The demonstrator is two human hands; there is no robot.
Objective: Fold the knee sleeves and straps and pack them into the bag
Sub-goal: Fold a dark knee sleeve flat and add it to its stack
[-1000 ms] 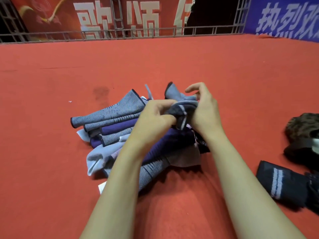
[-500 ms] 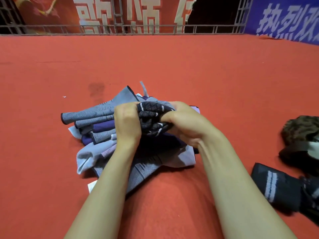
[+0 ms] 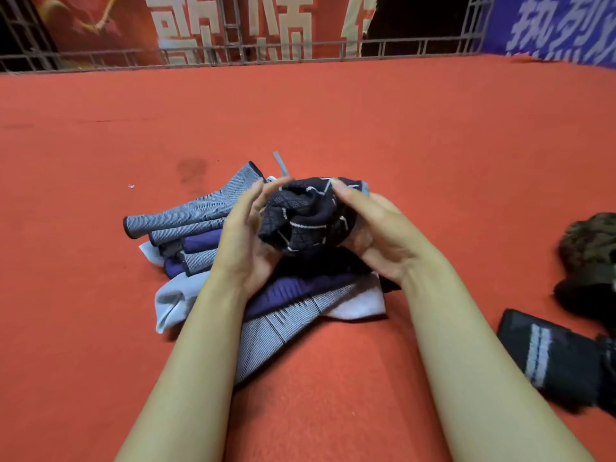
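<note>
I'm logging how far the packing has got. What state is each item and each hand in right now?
black knee sleeve: bunched, held between both hands above the pile
left hand: fingers spread, palm against the sleeve
right hand: cupped around the sleeve
pile of sleeves: loose, unfolded, on the red carpet
folded black sleeve: lying flat at right
camouflage bag: partly out of frame; opening not visible

Left hand's fingertips [image 3: 263,190] motion-blurred (camouflage bag [image 3: 591,258] cut by right edge)
</note>
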